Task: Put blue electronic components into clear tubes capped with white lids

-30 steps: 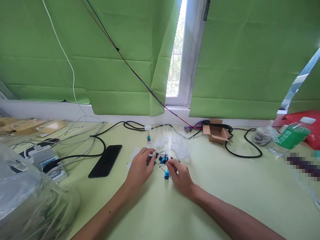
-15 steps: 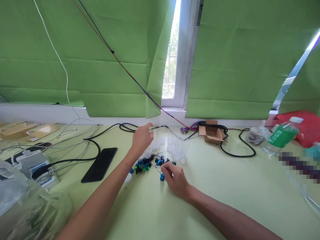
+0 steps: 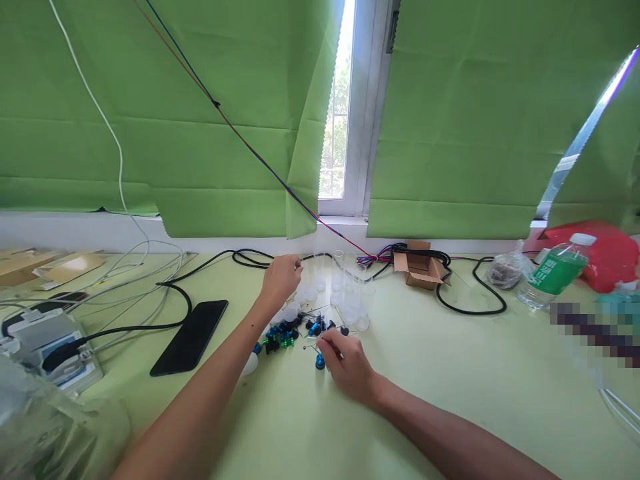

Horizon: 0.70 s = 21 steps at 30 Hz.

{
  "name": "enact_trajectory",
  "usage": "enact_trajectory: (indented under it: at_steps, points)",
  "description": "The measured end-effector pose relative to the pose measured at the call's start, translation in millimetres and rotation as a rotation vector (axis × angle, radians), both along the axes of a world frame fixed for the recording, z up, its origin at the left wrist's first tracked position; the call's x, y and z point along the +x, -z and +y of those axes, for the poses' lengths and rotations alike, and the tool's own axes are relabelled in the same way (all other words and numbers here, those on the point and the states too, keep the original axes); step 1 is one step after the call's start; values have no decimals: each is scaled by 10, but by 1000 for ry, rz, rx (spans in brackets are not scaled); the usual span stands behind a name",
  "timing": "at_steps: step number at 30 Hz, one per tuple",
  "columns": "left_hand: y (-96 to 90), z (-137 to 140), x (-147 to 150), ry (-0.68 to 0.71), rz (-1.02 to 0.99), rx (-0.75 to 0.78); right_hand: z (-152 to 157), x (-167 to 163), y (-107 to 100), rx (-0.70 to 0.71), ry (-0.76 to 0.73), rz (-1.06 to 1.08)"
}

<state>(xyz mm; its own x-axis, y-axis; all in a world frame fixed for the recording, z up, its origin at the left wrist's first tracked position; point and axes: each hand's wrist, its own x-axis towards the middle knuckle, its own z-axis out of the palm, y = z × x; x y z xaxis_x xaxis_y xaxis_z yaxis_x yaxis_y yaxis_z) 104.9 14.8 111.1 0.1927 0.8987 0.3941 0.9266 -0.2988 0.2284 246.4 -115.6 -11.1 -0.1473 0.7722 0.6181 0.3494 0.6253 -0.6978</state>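
Note:
My left hand (image 3: pixel 283 277) is raised over the back of the table with its fingers curled together, beside the clear plastic tubes (image 3: pixel 353 283). What it holds, if anything, cannot be made out. My right hand (image 3: pixel 347 360) rests low at the near side of the loose parts, thumb and forefinger pinched. A thin metal pin (image 3: pixel 311 347) shows by its fingertips; whether it is gripped is unclear. Just below the pinch stands a small blue knob-like part (image 3: pixel 320 361). Black, blue and green small parts (image 3: pixel 283 335) lie in a pile between my hands, with white rounded caps (image 3: pixel 250 364) around them.
A black phone (image 3: pixel 190 338) lies left of my left forearm. Further left are a power strip (image 3: pixel 70 353), cables and a clear plastic bag (image 3: pixel 55 427). An open cardboard box (image 3: pixel 423 270), black cable (image 3: pixel 473 312) and water bottle (image 3: pixel 555 273) stand right.
My left hand's fingers have curled in from a more stretched pose, and the hand sits slightly lower. My right hand stays pinched by the blue part. The whole view has shifted a little.

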Motion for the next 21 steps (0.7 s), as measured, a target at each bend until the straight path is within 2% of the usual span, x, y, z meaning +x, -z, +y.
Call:
enact_trajectory:
  at_steps: [7,11,15,18,21]
  points:
    - [-87,-64,-60,42,-25,86,-19,-9,-17,5,4,-6]
    - [-248,-157,-107,86,-64,170,-30,-15,-37,15,3,-8]
    - [-398,-391,-131,109,-103,317,-34,-16,-22,27,11,-21]
    - [-374,-614,-149,104,-130,482,-30,-15,-1,36,23,-26]
    - [-203,-796,-200,161,-198,693,-24,-16,15,39,30,-27]
